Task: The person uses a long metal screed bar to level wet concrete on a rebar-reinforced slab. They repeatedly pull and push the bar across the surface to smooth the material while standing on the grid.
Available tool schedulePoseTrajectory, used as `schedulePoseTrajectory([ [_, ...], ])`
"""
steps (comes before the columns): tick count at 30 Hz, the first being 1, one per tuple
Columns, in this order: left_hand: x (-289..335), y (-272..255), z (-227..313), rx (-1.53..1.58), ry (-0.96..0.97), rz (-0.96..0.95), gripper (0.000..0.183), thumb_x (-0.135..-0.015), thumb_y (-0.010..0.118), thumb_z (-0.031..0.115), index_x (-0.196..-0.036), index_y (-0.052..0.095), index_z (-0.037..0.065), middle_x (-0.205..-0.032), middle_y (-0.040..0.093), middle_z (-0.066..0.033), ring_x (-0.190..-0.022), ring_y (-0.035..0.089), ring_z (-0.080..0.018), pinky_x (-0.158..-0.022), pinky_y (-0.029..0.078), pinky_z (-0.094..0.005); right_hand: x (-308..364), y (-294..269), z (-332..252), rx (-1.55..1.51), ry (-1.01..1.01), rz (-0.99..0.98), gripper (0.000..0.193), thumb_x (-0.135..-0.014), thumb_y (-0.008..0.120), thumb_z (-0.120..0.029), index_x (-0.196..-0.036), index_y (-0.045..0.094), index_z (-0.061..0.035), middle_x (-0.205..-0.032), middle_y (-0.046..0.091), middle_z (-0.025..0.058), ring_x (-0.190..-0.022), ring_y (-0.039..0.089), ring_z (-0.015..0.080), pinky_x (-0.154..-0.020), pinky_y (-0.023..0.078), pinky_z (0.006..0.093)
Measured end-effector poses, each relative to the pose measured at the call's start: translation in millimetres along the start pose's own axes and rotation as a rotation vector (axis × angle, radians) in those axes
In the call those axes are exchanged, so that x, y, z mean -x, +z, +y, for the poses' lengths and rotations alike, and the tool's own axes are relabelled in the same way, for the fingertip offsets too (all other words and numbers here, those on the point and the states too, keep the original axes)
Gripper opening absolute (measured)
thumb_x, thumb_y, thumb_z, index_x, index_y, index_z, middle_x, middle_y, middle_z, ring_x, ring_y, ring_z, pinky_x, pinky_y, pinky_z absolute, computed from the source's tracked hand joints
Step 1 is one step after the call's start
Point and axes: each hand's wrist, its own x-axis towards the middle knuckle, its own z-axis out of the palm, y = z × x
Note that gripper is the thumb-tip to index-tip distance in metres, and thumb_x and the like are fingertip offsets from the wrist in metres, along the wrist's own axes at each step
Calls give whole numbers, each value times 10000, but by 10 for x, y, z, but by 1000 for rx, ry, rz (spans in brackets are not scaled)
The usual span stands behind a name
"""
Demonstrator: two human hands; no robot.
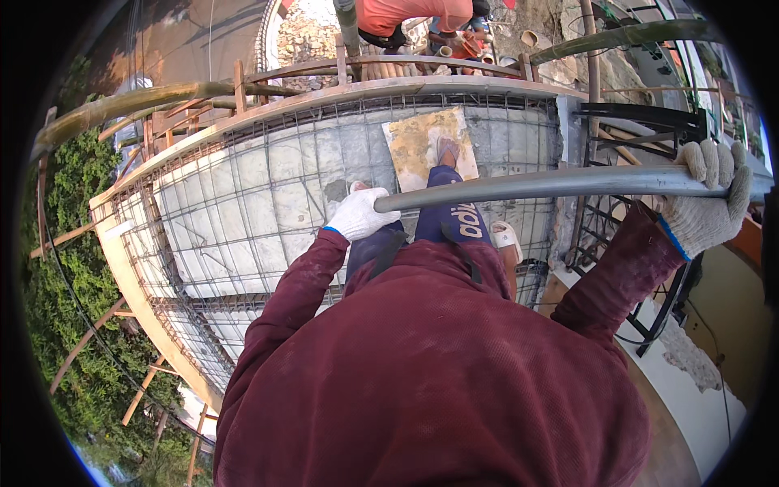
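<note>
Gripping grey pipe point(535, 187), left fingers point(373, 203) and right fingers point(712, 165); rebar mesh point(268, 187) underfoot, bamboo poles point(625, 38) ahead

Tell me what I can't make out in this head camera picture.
All in the head view:
Grey pipe, left end: covered by the gloved left hand.
Grey pipe, far end: beyond the gloved right hand, cut off by the right rim.
Person in orange: upper part cut off by the top edge.
Metal mesh under the stained board: hidden by that board.
</note>
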Motion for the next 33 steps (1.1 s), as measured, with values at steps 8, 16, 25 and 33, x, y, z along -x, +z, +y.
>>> schedulePoseTrajectory([
  [8,495,-433,666,171,-73,-357,422,-885,685,387,-1107,652,30,-984,716,-161,-886,701,-352,-815,536,-449,-388,-2030,989,349,237,817,189,-1034,627,-205,-997,514,-59,-827,543,40,-659,551,152,-580,545,308],
  [16,950,-424,1102,832,-784,-382,435,-932,695,222,-1265,496,26,-751,508,17,-520,467,-81,-480,422,-250,1178,-2130,4415,57,1016,794,267,-918,657,-74,-1134,501,-69,-823,561,94,-613,587,205,-522,580,387],
  [25,-300,-153,1172,1167,-936,-282,327,-950,691,207,-1171,508,50,-737,485,24,-477,440,-69,-436,438,-266,1338,-2043,5024,-66,1404,656,349,-911,674,-67,-1174,446,-98,-906,564,97,-610,591,206,-539,581,409],
  [33,-688,-275,1182,364,-560,-630,351,-864,688,228,-1119,598,5,-827,630,-103,-662,642,-203,-630,527,-384,82,-3316,2632,1523,704,-1221,506,-823,751,-550,-1076,726,-113,-1118,698,132,-1224,596,327,-1139,341,612],
])
